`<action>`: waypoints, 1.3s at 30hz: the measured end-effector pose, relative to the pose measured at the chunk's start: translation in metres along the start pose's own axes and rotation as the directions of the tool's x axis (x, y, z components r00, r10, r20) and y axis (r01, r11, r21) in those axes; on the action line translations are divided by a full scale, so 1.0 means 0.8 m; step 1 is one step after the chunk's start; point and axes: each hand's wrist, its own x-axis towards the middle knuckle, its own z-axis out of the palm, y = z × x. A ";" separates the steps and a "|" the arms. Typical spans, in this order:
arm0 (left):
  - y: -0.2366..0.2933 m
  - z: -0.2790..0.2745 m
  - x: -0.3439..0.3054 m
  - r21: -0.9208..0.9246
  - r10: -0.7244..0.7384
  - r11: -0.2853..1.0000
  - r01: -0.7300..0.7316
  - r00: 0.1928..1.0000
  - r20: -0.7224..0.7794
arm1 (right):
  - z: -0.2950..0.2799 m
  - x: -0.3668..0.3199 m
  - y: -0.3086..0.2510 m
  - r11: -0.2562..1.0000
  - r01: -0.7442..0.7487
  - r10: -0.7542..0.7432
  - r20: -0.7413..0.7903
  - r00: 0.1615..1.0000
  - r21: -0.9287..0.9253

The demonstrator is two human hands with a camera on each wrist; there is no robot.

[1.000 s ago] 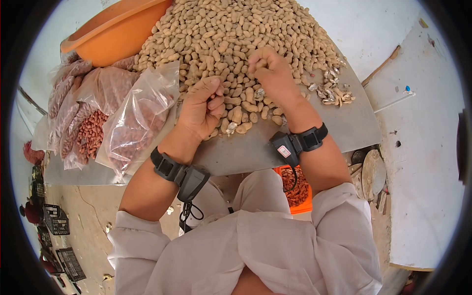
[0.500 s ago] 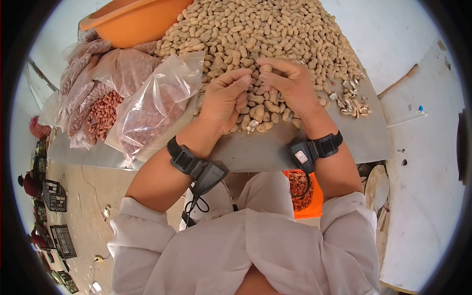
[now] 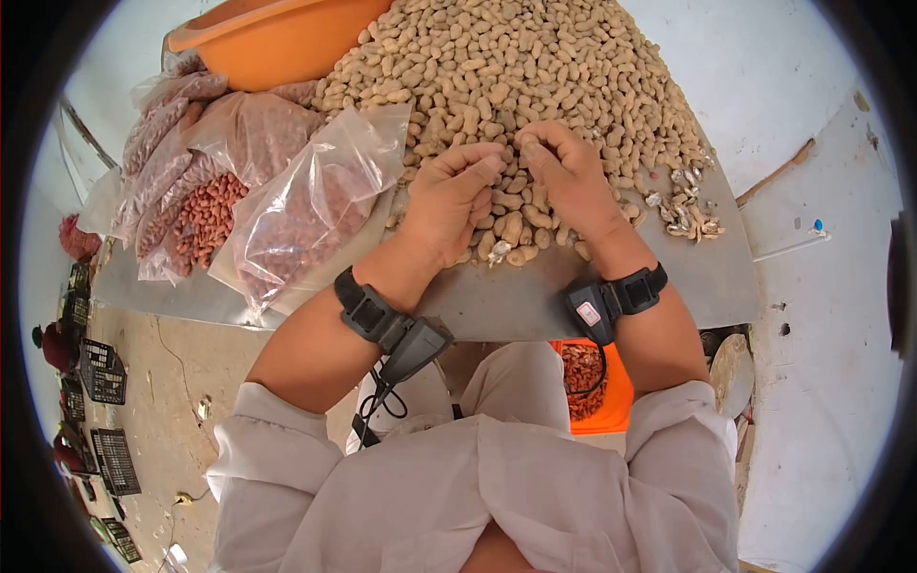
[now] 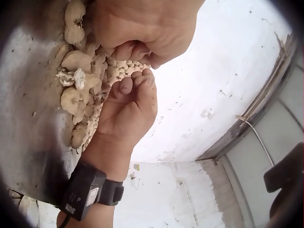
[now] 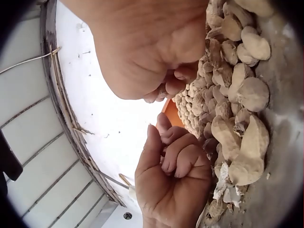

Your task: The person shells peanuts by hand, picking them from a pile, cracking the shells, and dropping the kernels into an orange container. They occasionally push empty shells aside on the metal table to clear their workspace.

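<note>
A large heap of unshelled peanuts [image 3: 535, 67] covers the metal table [image 3: 669, 282]. Both hands are raised close together over its near edge, fingertips nearly meeting. My left hand [image 3: 449, 196] has its thumb against the index finger and the other fingers curled in; nothing shows between them in the right wrist view. Opposite it, my right hand [image 3: 573, 181] pinches a peanut between thumb and fingertips, mostly hidden by the fingers. Loose peanuts [image 5: 249, 147] and a whitish torn shell piece [image 4: 78, 78] lie just below the hands.
Left of the hands lie a clear plastic bag [image 3: 310, 205] and several bags of red peanut kernels [image 3: 205, 220]. An orange basin [image 3: 287, 48] stands behind them. Broken shells [image 3: 693, 215] lie at the right. Below the table edge is an orange container [image 3: 619, 387] with reddish contents.
The right hand has come down and left toward the left hand, so the fingertips now nearly meet. The head view has shifted slightly; the bags and basin appear farther right.
</note>
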 end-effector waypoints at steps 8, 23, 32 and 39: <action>-0.001 -0.003 0.003 0.012 0.018 1.000 -0.018 1.000 -0.015 | 0.015 -0.008 -0.018 0.994 0.039 -0.042 -0.027 0.999 -0.102; 0.002 0.003 0.000 0.031 -0.011 0.999 0.013 0.998 -0.066 | 0.016 -0.008 -0.015 0.996 -0.011 0.005 -0.070 0.998 -0.088; 0.003 0.006 -0.001 0.085 -0.032 0.996 0.035 0.999 -0.039 | 0.008 -0.007 -0.023 0.910 -0.275 0.257 0.100 0.961 0.310; 0.001 0.011 0.001 0.128 0.009 0.992 -0.001 0.998 -0.066 | 0.016 -0.009 -0.024 0.911 -0.185 0.152 0.117 0.981 0.368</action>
